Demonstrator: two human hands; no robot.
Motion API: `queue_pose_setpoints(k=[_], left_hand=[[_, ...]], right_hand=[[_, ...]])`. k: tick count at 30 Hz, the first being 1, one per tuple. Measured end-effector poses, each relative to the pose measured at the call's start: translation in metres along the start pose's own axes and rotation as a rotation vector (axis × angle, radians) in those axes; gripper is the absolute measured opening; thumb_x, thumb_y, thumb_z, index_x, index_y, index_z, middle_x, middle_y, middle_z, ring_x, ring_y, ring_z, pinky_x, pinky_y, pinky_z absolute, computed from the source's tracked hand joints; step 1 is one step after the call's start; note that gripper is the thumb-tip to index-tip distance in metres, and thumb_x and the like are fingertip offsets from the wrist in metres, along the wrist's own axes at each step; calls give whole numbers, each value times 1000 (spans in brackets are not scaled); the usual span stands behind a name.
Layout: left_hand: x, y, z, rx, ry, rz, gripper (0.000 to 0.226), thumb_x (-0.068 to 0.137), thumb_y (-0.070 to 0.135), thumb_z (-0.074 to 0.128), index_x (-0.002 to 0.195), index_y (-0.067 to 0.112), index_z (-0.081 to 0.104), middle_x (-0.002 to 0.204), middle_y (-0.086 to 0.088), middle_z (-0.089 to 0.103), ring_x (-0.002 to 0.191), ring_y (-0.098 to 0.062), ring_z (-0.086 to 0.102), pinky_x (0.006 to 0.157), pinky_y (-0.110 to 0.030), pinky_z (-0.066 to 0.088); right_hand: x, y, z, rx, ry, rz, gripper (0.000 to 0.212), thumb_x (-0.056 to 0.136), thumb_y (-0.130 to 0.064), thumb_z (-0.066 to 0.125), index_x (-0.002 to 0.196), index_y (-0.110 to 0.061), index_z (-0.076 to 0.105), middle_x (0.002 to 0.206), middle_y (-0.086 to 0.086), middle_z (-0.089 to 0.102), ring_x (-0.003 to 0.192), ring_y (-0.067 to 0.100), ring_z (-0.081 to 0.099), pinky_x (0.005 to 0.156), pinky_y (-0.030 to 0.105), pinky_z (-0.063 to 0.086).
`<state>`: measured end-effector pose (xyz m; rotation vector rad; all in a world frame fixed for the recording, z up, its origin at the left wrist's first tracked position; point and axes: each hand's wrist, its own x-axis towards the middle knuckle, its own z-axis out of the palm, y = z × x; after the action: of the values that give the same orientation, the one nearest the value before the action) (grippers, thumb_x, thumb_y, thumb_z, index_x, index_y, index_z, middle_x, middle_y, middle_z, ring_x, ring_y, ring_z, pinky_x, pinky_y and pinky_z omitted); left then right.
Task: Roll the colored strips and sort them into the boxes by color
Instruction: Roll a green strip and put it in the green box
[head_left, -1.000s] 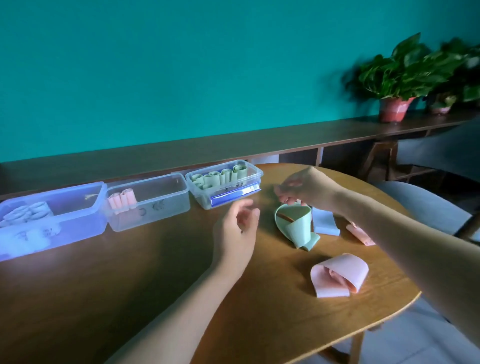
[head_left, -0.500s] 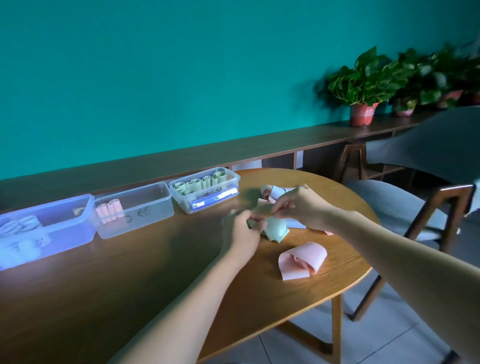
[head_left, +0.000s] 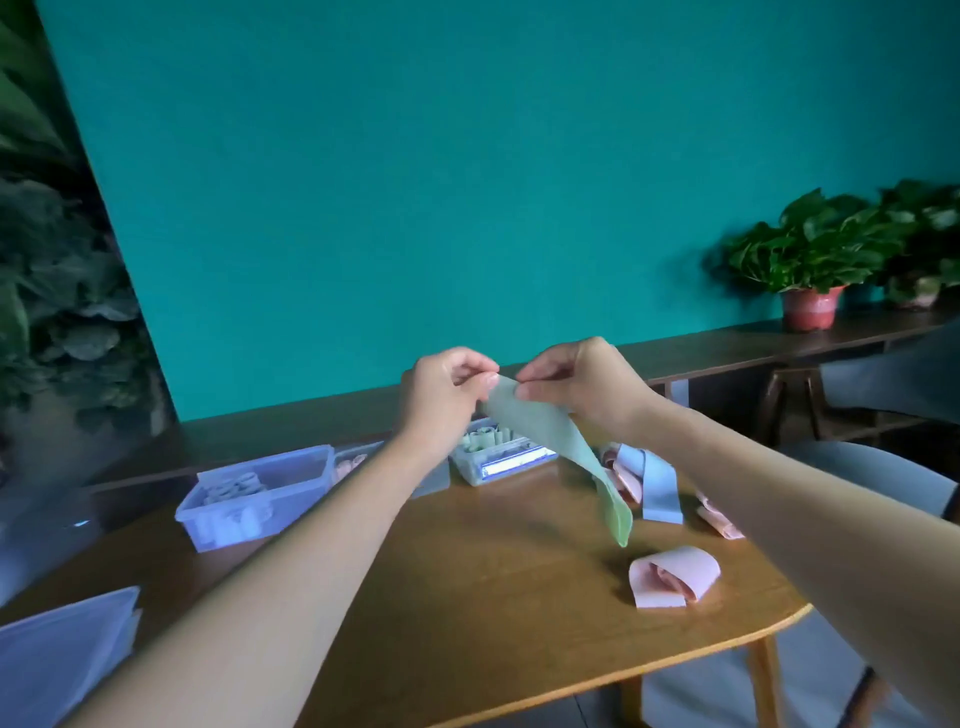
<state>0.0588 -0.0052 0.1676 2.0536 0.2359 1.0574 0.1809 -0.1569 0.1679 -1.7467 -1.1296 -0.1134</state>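
A green strip (head_left: 561, 441) hangs in the air above the table, its lower end curling down near the tabletop. My left hand (head_left: 441, 395) and my right hand (head_left: 582, 384) both pinch its top end, fingertips close together. Behind the hands stands the box with green rolls (head_left: 498, 457). The middle box with pink rolls (head_left: 358, 462) is mostly hidden by my left forearm. The leftmost box (head_left: 260, 493) holds pale rolls. A loosely curled pink strip (head_left: 675, 574) lies on the table at the front right. A blue strip (head_left: 657, 486) and more pink strips (head_left: 719, 519) lie behind it.
The round wooden table (head_left: 493, 597) ends close on the right and front. A plastic lid or sheet (head_left: 57, 654) lies at the front left. A grey chair (head_left: 862, 467) stands to the right. Potted plants (head_left: 810, 260) sit on the long wooden shelf along the wall.
Both hands took the green strip off the table and lifted it; it has uncurled and hangs from their pinch. The camera view tilted upward.
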Motion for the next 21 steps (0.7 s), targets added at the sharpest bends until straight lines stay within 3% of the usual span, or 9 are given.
queue_pose_setpoints(k=[4, 7, 12, 17, 21], left_hand=[[-1, 32, -44, 43, 97, 46, 20, 83, 12, 77, 75, 29, 72, 77, 9, 75, 73, -10, 71, 80, -24, 55], [-8, 51, -70, 20, 119, 57, 5, 82, 25, 79, 78, 27, 76, 80, 10, 77, 82, -9, 73, 84, -28, 55], [-25, 71, -104, 0, 183, 21, 20, 79, 10, 80, 74, 29, 75, 78, 8, 76, 78, -9, 71, 87, -30, 56], [-45, 86, -134, -9, 181, 14, 23, 80, -1, 77, 84, 21, 73, 86, -5, 75, 81, -15, 70, 89, -35, 59], [-64, 99, -151, 5, 188, 15, 21, 82, -2, 76, 88, 18, 74, 88, -8, 75, 84, -18, 71, 86, -33, 60]], right_hand=[[4, -47, 16, 80, 51, -60, 13, 79, -27, 88, 85, -20, 80, 80, -5, 77, 71, 3, 65, 69, 17, 50], [-1, -76, 29, 127, 41, -105, 13, 78, -22, 88, 85, -17, 78, 82, -2, 77, 73, 4, 66, 72, 11, 49], [-20, -110, 45, 166, -21, -179, 11, 83, -22, 84, 88, -14, 79, 79, -10, 75, 66, -10, 60, 68, 1, 40], [-25, -129, 46, 146, 162, -238, 14, 87, -32, 79, 87, -21, 71, 84, -10, 71, 68, 8, 57, 62, 9, 41], [-29, -146, 45, 111, 83, -214, 27, 86, -44, 78, 104, -25, 71, 93, -11, 69, 69, 8, 55, 64, 12, 41]])
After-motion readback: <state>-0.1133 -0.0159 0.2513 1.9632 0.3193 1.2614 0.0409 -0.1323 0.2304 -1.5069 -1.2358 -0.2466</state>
